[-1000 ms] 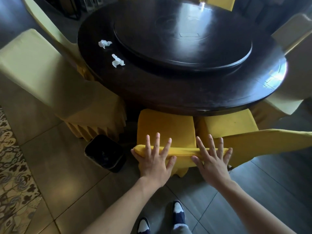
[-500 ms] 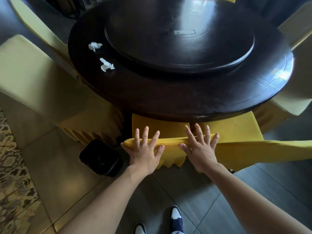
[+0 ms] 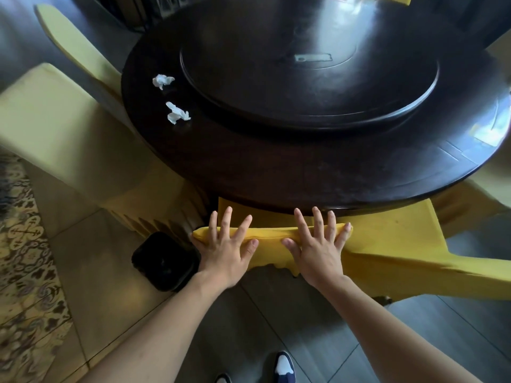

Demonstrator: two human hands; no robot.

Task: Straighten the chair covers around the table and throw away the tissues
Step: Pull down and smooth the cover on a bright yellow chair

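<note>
Left hand (image 3: pixel 225 251) and right hand (image 3: pixel 318 248) flat, fingers spread, pressing on yellow chair cover (image 3: pixel 272 233). Two tissues (image 3: pixel 177 113) lying on desk (image 3: pixel 276 167).

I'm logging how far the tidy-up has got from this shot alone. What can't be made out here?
Head view only:
- Black bin: inside too dark to tell its contents.
- Chair seat under both hands, left hand, right hand: mostly hidden by the table rim.
- Far chairs: cut off by the top and right edges.
- Two tissues: too small to show detail.
</note>
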